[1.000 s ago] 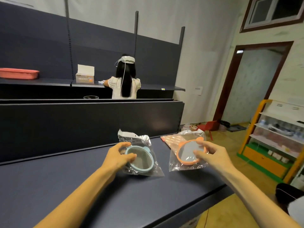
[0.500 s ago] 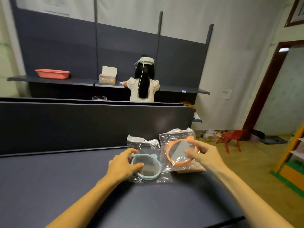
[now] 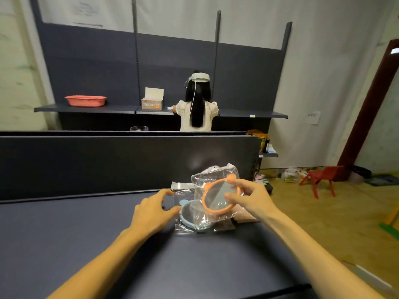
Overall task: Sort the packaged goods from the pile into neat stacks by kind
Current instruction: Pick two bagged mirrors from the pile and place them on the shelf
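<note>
A dark blue worktop [image 3: 64, 244] stands in front of a dark panel [image 3: 108, 162]. Behind it, a wall shelf [image 3: 97, 109] carries a pink basket [image 3: 85, 100] and an open carton [image 3: 152, 101]. A person [image 3: 197, 108] stands there. A red chair [image 3: 321, 176] is on the yellow floor [image 3: 323, 212].

One bagged mirror [image 3: 219, 198] overlaps another bagged mirror [image 3: 191, 214] on the counter [image 3: 108, 244]; basket [image 3: 85, 100] and carton [image 3: 152, 101] sit on the rear shelf [image 3: 90, 109].

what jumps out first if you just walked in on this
The right hand grips an orange round bear-eared mirror in a clear plastic bag above the dark grey table, overlapping a bagged blue mirror by the left hand. Behind, a person faces a shelf holding a pink basket.
</note>
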A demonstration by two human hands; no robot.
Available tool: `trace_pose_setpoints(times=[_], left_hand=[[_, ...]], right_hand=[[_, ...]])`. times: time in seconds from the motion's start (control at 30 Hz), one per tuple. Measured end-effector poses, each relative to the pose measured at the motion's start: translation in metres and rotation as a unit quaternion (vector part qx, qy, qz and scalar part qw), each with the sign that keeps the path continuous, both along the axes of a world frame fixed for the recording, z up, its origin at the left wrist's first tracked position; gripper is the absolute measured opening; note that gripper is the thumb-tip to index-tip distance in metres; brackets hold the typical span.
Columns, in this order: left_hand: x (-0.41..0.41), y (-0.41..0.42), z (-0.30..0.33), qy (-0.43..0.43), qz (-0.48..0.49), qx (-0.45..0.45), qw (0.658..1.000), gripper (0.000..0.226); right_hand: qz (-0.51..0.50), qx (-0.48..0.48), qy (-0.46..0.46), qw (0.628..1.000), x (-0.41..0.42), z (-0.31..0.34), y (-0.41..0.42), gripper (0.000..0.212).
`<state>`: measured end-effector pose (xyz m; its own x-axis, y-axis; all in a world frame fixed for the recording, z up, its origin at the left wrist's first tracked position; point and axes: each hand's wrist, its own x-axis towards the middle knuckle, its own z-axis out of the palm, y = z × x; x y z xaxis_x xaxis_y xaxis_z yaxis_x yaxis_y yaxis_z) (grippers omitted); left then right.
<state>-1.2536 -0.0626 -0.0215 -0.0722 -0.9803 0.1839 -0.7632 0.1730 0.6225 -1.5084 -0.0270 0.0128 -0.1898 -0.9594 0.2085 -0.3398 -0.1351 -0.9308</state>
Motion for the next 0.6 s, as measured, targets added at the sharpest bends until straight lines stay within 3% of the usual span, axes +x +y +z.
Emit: trace_pose_setpoints(times=[0.23, 0.4, 0.47, 0.53, 0.6], left_hand=[[0.022, 0.008, 0.002, -0.057, 0.008, -0.05, 0.997, 0.044], [0.038, 0.01, -0.001, -0.077, 0.002, -0.058, 0.995, 0.041], [0.046, 0.011, -0.004, -0.091, 0.002, -0.062, 0.994, 0.041], [0.053, 0.013, -0.005, -0.109, -0.004, -0.065, 0.992, 0.042], [0.061, 0.014, -0.005, -0.124, -0.014, -0.074, 0.989, 0.043]], right_hand=[[0.048, 0.004, 0.045, 0.998, 0.03, -0.009, 0.001, 0.036], [0.034, -0.002, 0.171, 0.985, 0.04, -0.009, 0.005, 0.027], [0.02, -0.011, 0.277, 0.961, 0.039, -0.004, 0.008, 0.03], [-0.007, -0.001, 0.42, 0.908, 0.038, 0.003, 0.009, 0.043], [-0.036, 0.02, 0.506, 0.861, 0.045, 0.008, 0.009, 0.053]])
